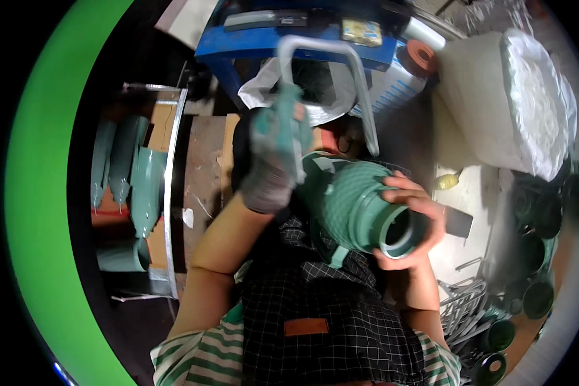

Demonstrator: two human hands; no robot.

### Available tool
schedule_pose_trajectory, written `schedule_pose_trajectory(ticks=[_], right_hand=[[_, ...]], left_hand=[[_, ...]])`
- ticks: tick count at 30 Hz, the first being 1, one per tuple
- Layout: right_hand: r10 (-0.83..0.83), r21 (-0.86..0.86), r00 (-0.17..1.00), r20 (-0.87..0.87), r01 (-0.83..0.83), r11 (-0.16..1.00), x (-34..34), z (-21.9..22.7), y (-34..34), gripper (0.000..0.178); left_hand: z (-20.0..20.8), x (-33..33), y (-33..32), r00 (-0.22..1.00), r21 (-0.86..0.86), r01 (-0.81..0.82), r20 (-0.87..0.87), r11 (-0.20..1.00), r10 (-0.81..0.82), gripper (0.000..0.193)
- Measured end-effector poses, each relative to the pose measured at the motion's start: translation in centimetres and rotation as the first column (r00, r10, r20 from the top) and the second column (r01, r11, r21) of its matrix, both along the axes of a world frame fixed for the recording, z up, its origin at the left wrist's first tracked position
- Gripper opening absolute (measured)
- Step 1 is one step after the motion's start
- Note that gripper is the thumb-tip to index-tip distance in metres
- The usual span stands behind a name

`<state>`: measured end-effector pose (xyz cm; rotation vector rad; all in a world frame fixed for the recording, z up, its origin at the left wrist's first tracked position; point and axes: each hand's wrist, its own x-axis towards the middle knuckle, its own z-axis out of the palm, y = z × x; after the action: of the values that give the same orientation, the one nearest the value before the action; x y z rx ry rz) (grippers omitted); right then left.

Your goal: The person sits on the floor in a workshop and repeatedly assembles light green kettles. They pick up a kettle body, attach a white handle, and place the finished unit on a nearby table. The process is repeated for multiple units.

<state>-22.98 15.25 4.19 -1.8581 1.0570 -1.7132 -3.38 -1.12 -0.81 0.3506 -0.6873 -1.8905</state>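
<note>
My left hand (280, 138), in a grey and teal work glove, is blurred by motion. It is closed around one leg of a pale grey U-shaped handle (327, 44), whose other leg points down toward a green vessel. My bare right hand (424, 215) grips the neck of this green plastic vessel (350, 196), which has a scaly, bumpy body and a round open mouth facing me. The vessel lies tilted over my lap. Its far end is partly hidden behind my left hand and the handle leg.
A metal-edged crate (168, 186) with glossy green plastic parts (149, 186) stands at the left. At the back is a blue stool (222, 46) with a white-lined bin below. A large white sack (476, 96), a pile of grey handles (463, 309) and dark green round parts (537, 299) are at the right.
</note>
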Motion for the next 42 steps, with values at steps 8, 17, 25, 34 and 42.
schedule_pose_trajectory(ticks=[8,17,25,34,42], right_hand=[[0.056,0.035,0.997,-0.057,-0.054,0.998,-1.3,-2.4,4.2,0.092],[0.265,0.131,0.959,-0.096,-0.252,0.959,1.4,3.9,2.7,0.095],[0.007,0.336,0.619,0.785,-0.435,0.835,0.9,-3.5,-0.5,0.036],[-0.136,0.478,0.655,0.744,-0.378,0.792,2.5,-4.1,1.8,0.022],[-0.524,0.382,0.844,0.116,0.449,0.808,0.5,-2.1,1.5,0.043]], left_hand=[[-2.4,-2.1,5.5,0.950,-0.019,0.312,0.032,0.950,-0.312,0.026],[1.0,1.9,5.9,0.862,-0.034,0.464,0.246,0.885,-0.443,0.033],[2.0,3.4,8.7,0.768,-0.369,0.028,0.603,0.929,0.216,0.065],[6.8,7.6,14.0,0.626,-0.268,0.532,0.764,0.803,-0.160,0.042],[3.1,6.5,10.0,0.650,-0.562,0.410,0.733,0.718,0.203,0.053]])
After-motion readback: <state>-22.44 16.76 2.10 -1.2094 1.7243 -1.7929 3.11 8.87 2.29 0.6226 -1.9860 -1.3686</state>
